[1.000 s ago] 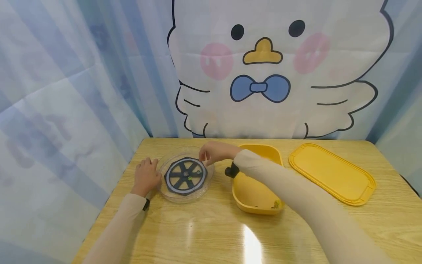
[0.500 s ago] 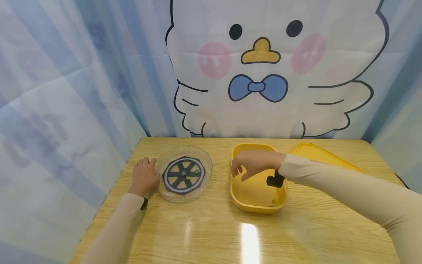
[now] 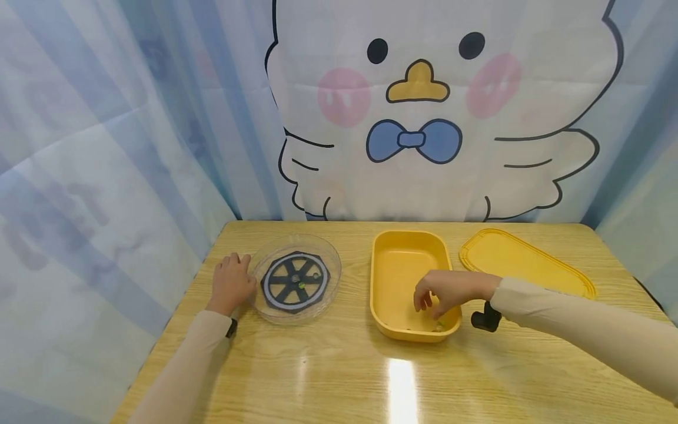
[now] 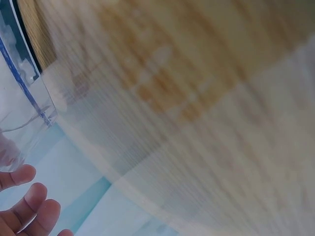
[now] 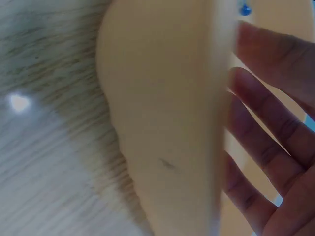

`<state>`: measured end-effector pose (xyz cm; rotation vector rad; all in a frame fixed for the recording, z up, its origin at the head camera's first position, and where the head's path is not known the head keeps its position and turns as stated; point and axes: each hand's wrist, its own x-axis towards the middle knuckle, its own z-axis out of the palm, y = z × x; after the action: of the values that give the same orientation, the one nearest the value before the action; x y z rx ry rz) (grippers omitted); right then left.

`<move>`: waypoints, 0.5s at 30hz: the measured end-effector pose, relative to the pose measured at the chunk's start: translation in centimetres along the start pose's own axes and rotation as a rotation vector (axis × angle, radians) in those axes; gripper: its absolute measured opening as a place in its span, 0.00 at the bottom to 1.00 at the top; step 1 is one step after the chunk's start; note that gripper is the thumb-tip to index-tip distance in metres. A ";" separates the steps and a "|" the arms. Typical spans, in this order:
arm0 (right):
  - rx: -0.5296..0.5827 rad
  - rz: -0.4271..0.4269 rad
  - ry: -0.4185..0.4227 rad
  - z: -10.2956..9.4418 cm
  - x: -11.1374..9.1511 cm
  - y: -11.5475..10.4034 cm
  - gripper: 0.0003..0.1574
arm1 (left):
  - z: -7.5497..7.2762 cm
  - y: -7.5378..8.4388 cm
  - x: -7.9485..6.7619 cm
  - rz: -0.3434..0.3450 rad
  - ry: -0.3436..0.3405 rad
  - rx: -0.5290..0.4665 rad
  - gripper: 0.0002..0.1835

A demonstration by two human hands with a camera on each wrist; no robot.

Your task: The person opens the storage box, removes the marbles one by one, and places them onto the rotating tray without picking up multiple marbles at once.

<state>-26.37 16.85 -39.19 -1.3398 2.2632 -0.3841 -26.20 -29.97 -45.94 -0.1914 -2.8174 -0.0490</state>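
My left hand (image 3: pixel 231 285) rests beside a round clear plastic dish (image 3: pixel 332 300) at the table's left, its thumb side at the rim. In the left wrist view, the left fingertips (image 4: pixel 37 196) are slightly bent near the clear plastic. Inside the dish lies a dark spoked wheel-shaped piece (image 3: pixel 276 268), with a small green ball (image 3: pixel 302 285) and a small clear one (image 3: pixel 316 275) on it. My right hand (image 3: pixel 450 290) reaches into a yellow box (image 3: pixel 389 282), fingers loosely bent and apart. Small yellow-green things (image 3: pixel 439 325) lie below its fingertips; a small blue ball (image 5: pixel 244 9) shows in the right wrist view.
A yellow lid (image 3: pixel 524 262) lies flat on the wooden table (image 3: pixel 344 377), right of the box and partly behind the right forearm. Printed curtains (image 3: pixel 159 118) hang behind the table and along its left side. The box's walls stand around the right fingers.
My right hand has moved from above the dish's right side across to the yellow box and down toward its near right corner. The left hand stays at the dish.
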 end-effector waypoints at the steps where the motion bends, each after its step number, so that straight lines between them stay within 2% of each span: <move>1: 0.010 -0.003 -0.003 0.2 -0.1 0.2 0.14 | 0.0 0.0 0.0 -0.004 -0.009 0.004 0.16; 9: 0.069 0.069 -0.070 1.9 -0.1 1.4 0.14 | 0.1 -0.1 0.1 -0.012 -0.037 -0.002 0.18; 15: 0.021 0.089 -0.070 2.3 -0.1 1.6 0.15 | 0.1 0.0 0.2 -0.005 -0.026 0.007 0.18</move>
<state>-26.36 17.71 -41.84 -1.2189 2.2457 -0.3244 -26.39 -29.98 -45.99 -0.1852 -2.8441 -0.0376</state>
